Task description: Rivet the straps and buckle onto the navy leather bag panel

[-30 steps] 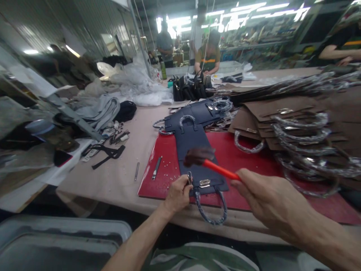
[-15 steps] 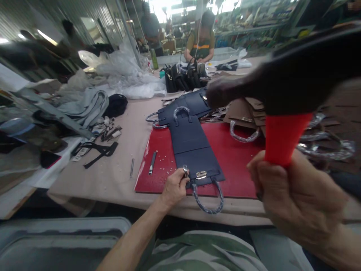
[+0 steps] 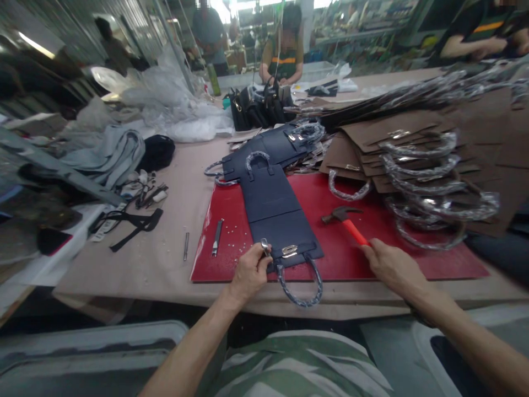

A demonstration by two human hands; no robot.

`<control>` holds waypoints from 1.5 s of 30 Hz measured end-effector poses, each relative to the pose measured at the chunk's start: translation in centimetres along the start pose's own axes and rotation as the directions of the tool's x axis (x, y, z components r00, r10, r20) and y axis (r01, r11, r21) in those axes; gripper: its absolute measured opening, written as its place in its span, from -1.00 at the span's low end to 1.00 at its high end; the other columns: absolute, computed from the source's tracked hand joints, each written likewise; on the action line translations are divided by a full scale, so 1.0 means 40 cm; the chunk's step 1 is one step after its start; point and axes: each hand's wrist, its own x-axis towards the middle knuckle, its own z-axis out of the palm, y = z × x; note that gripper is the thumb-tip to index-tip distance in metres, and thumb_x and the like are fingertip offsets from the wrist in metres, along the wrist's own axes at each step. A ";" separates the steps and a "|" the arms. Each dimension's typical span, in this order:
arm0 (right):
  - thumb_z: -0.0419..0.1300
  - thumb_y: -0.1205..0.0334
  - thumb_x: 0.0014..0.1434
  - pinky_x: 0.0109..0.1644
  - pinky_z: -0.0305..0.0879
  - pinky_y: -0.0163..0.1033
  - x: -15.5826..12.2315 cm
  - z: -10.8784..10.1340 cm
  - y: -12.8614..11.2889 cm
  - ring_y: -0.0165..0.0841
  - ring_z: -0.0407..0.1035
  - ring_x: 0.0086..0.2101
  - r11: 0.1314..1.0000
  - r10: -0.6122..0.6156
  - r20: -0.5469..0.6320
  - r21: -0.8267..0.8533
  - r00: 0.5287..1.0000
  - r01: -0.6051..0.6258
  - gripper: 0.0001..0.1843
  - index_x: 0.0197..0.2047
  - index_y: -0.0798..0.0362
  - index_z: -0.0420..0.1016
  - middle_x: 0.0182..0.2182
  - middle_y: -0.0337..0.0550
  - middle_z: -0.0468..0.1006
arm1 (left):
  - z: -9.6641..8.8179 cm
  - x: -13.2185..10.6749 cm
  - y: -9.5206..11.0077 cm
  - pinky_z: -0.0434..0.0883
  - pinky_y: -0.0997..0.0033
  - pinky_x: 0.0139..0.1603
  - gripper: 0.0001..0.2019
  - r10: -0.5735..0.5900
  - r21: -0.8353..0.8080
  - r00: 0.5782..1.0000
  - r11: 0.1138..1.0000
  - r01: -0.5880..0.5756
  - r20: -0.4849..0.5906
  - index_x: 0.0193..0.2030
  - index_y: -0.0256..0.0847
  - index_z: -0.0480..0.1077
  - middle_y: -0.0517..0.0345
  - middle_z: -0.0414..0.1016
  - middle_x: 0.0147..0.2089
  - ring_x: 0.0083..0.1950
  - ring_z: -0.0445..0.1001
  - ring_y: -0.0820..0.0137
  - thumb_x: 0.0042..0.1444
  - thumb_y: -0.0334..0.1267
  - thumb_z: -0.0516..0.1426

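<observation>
My left hand (image 3: 251, 271) is closed around a short, shiny metal punch (image 3: 265, 246), held upright at the near left corner of a navy leather bag panel (image 3: 276, 204). The punch's lower end is hidden by my fingers. Close beside it on the panel is a gold-coloured metal clasp (image 3: 290, 251). A plastic-wrapped handle (image 3: 301, 303) hangs from the panel over the table's front edge. My right hand (image 3: 390, 263) grips a claw hammer (image 3: 350, 225) by its orange handle, the head low over the red board (image 3: 343, 259) and to the right of the panel.
A flat metal tool (image 3: 217, 237) lies on the board among small white bits. A thin metal rod (image 3: 186, 246) is on the table to the left. Stacked brown bag panels (image 3: 417, 143) with wrapped handles crowd the right. Across the table sits another person (image 3: 282, 58).
The hammer has come down and away from the camera, from raised high at the right to just above the red board. My left hand keeps the punch at the panel's corner.
</observation>
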 end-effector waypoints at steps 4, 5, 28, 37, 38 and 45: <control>-0.01 0.21 0.34 -0.18 0.23 -0.14 -0.022 0.045 -0.067 -0.14 0.39 -0.18 0.974 -0.112 -0.191 -0.215 0.975 0.070 -0.76 -0.14 0.14 0.44 -0.13 0.14 0.46 | -0.003 -0.003 0.002 0.50 0.27 0.08 -0.81 0.024 0.023 1.000 0.999 -0.024 0.003 -0.03 -0.22 0.38 -0.04 0.55 -0.02 0.04 0.55 0.27 0.25 -0.43 0.07; 0.00 0.21 0.35 -0.13 0.24 -0.15 -0.030 0.056 -0.098 -0.14 0.39 -0.14 0.983 -0.106 -0.189 -0.169 0.976 0.075 -0.75 -0.10 0.13 0.44 -0.12 0.12 0.47 | -0.004 -0.004 0.002 0.50 0.27 0.09 -0.81 0.029 0.031 1.000 0.999 -0.029 0.004 -0.02 -0.21 0.38 -0.04 0.55 -0.01 0.05 0.55 0.27 0.25 -0.43 0.07; 0.17 0.10 0.00 -0.44 0.24 -0.26 -0.033 0.123 -0.245 -0.37 0.31 -0.54 0.466 0.057 0.278 0.842 0.959 -0.272 -0.68 -0.20 -0.01 0.19 -0.50 -0.30 0.40 | 0.014 0.049 0.051 0.50 0.17 0.16 -0.71 -0.417 -0.582 0.909 0.740 0.339 -0.001 -0.08 -0.26 0.51 -0.10 0.57 0.07 0.08 0.57 0.18 0.22 -0.07 0.24; 0.43 -0.10 -0.12 -0.51 0.11 -0.33 -0.064 0.164 -0.274 -0.46 0.20 -0.58 0.015 -0.146 0.378 0.925 0.914 -0.380 -0.52 -0.35 0.10 0.42 -0.58 -0.28 0.39 | 0.046 0.135 0.128 0.40 0.54 -0.45 -0.69 -0.401 -0.480 0.896 0.758 0.440 0.189 -0.09 -0.26 0.55 0.04 0.63 -0.18 -0.40 0.48 0.45 0.20 -0.06 0.21; 0.44 -0.10 -0.12 -0.52 0.09 -0.34 -0.063 0.170 -0.274 -0.47 0.18 -0.59 0.010 -0.155 0.364 0.930 0.918 -0.367 -0.53 -0.38 0.10 0.42 -0.59 -0.28 0.38 | 0.044 0.136 0.127 0.41 0.53 -0.43 -0.70 -0.401 -0.478 0.896 0.759 0.442 0.191 -0.08 -0.25 0.56 0.04 0.63 -0.18 -0.38 0.49 0.44 0.20 -0.07 0.21; 0.45 -0.12 -0.13 -0.49 -0.01 -0.33 -0.056 0.199 -0.271 -0.49 0.11 -0.57 -0.012 -0.260 0.272 0.958 0.926 -0.285 -0.52 -0.47 0.13 0.44 -0.59 -0.29 0.33 | 0.014 0.132 0.115 0.44 0.38 0.03 -0.74 -0.387 -0.505 0.903 0.750 0.427 0.190 -0.09 -0.25 0.54 -0.01 0.63 -0.05 -0.03 0.57 0.29 0.24 -0.10 0.21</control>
